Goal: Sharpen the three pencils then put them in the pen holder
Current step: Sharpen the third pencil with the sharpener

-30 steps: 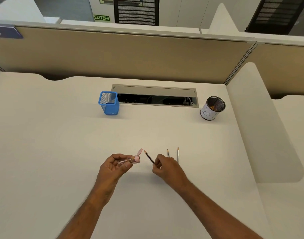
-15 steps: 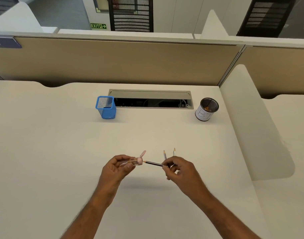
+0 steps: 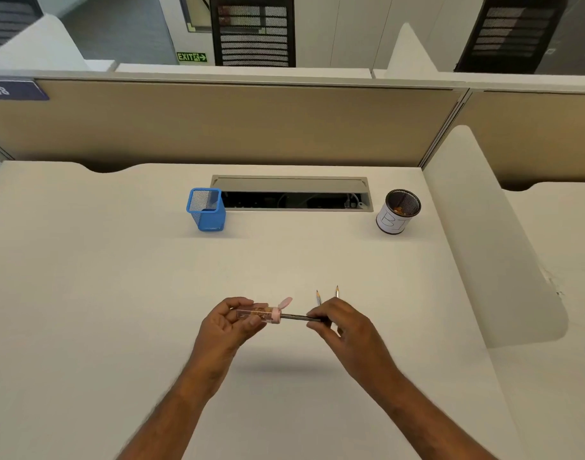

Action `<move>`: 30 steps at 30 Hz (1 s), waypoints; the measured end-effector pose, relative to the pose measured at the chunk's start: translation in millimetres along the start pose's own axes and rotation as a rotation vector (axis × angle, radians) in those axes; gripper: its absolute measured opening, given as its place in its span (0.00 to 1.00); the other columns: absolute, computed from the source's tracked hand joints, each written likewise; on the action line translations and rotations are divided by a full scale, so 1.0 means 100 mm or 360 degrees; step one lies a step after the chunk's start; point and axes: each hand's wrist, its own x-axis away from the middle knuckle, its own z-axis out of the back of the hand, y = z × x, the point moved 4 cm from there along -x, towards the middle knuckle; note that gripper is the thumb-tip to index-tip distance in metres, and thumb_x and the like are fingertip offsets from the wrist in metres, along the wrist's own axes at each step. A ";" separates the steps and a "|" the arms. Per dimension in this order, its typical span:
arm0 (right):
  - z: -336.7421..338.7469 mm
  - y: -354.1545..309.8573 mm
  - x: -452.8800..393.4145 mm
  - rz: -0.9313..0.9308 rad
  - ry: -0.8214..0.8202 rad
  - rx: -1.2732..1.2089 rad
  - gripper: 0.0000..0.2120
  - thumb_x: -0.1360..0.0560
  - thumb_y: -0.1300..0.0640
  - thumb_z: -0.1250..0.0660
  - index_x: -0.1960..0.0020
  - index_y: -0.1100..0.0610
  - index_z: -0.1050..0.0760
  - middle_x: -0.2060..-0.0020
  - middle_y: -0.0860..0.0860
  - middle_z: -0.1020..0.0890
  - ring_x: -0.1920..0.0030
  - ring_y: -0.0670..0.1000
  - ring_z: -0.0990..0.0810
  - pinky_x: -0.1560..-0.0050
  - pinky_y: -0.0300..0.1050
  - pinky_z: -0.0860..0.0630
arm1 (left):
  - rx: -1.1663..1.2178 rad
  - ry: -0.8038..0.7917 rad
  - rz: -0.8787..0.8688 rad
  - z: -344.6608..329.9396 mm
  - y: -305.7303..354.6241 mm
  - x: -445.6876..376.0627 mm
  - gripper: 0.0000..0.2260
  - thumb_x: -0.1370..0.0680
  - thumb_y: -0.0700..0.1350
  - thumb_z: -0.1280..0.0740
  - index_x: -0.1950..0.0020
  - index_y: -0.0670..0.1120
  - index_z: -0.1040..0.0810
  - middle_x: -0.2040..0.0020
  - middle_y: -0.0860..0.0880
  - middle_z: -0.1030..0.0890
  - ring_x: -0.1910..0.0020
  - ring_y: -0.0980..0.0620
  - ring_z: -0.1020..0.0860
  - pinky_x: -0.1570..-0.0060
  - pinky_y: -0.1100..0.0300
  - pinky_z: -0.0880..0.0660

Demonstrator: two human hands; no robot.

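Head cam view looks down at a pale desk (image 3: 85, 293), with both hands meeting just above it near the front edge. The left hand (image 3: 231, 323) has its fingers curled round a clear tube sharpener (image 3: 257, 314) with a pink end and a little flip cap hanging open, held sideways so the hole faces right. You can see brownish shavings sitting inside the tube. The right hand (image 3: 344, 327) pinches a dark pencil (image 3: 294, 316) between thumb and fingertips, other fingers loosely spread, and the tip end is pushed into the sharpener's pink end. My guess is that's the setup for twisting: one hand braces, the other turns.

The other two pencils (image 3: 327, 293) lie on the desk just behind the right hand, tips pointing away, close to each other. Probably parked there so they're an easy grab.

The blue mesh pen holder (image 3: 206, 210) stands well back on the left, and I can't see any pencils in it. A round black mesh cup (image 3: 399, 212) on the right wears a white paper wrap with big outlined letters, maybe "BI", hard to be sure.

Readable stuff: a green EXIT sign (image 3: 191, 57) in the background, and a purple tag (image 3: 12, 90) on the partition ending in "008".
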 end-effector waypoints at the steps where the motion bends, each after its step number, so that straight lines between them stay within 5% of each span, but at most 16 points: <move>1: 0.00 -0.01 0.00 0.0010 0.0030 -0.0018 0.01 0.19 0.55 0.27 0.48 0.49 0.18 0.56 0.35 0.21 0.55 0.41 0.20 0.55 0.28 0.32 | -0.0004 -0.0009 -0.0009 -0.01 0.01 0.00 0.41 0.43 0.58 0.09 0.39 0.41 0.20 0.40 0.37 0.11 0.40 0.41 0.12 0.37 0.54 0.15; 7: -0.14 0.14 -0.03 -0.0443 -0.0148 -0.0467 0.12 0.17 0.48 0.33 0.57 0.49 0.18 0.73 0.44 0.28 0.71 0.48 0.32 0.65 0.46 0.32 | -0.0037 -0.0048 0.0024 -0.03 0.01 0.00 0.36 0.38 0.55 0.10 0.39 0.39 0.21 0.40 0.37 0.11 0.38 0.37 0.12 0.38 0.53 0.14; 11: -0.15 0.14 -0.05 -0.0564 -0.0274 -0.0558 0.18 0.15 0.48 0.36 0.58 0.54 0.18 0.75 0.48 0.26 0.74 0.50 0.29 0.65 0.46 0.28 | -0.0018 -0.0030 0.0037 -0.04 -0.01 0.02 0.39 0.41 0.57 0.10 0.40 0.39 0.20 0.40 0.36 0.11 0.39 0.38 0.12 0.39 0.53 0.14; 17: -0.12 0.15 -0.04 -0.0418 -0.0352 -0.0507 0.08 0.19 0.50 0.28 0.40 0.46 0.19 0.58 0.47 0.17 0.61 0.46 0.16 0.54 0.42 0.20 | 0.0029 0.0008 -0.0004 -0.07 0.00 0.02 0.42 0.44 0.60 0.10 0.39 0.40 0.19 0.41 0.37 0.10 0.41 0.41 0.11 0.37 0.53 0.15; 21: -0.05 0.09 -0.02 -0.0242 -0.0190 -0.0320 0.04 0.18 0.55 0.30 0.45 0.48 0.18 0.55 0.42 0.16 0.56 0.49 0.15 0.56 0.36 0.24 | 0.0035 0.0000 -0.0002 -0.11 0.06 0.02 0.41 0.43 0.60 0.10 0.40 0.40 0.20 0.42 0.36 0.11 0.42 0.41 0.11 0.38 0.52 0.14; 23: -0.04 0.08 -0.01 -0.0197 -0.0162 -0.0271 0.04 0.17 0.55 0.31 0.46 0.48 0.18 0.56 0.42 0.16 0.58 0.48 0.16 0.58 0.35 0.25 | 0.0032 -0.0007 0.0008 -0.10 0.07 0.01 0.38 0.40 0.57 0.10 0.40 0.40 0.20 0.41 0.36 0.11 0.42 0.40 0.11 0.37 0.51 0.14; 27: -0.11 0.11 -0.02 -0.0375 -0.0239 -0.0484 0.10 0.15 0.54 0.34 0.54 0.50 0.18 0.71 0.48 0.20 0.71 0.48 0.21 0.58 0.51 0.20 | -0.0046 -0.0032 0.0028 -0.08 0.06 0.01 0.19 0.25 0.40 0.19 0.39 0.38 0.21 0.41 0.36 0.11 0.39 0.36 0.12 0.37 0.51 0.14; 30: -0.16 0.12 -0.07 -0.0601 -0.0326 -0.0650 0.18 0.14 0.50 0.38 0.57 0.57 0.18 0.76 0.49 0.25 0.77 0.52 0.24 0.63 0.44 0.25 | -0.0125 -0.0054 0.0025 -0.09 0.07 0.00 0.14 0.23 0.36 0.25 0.38 0.37 0.21 0.41 0.37 0.10 0.39 0.37 0.12 0.39 0.52 0.14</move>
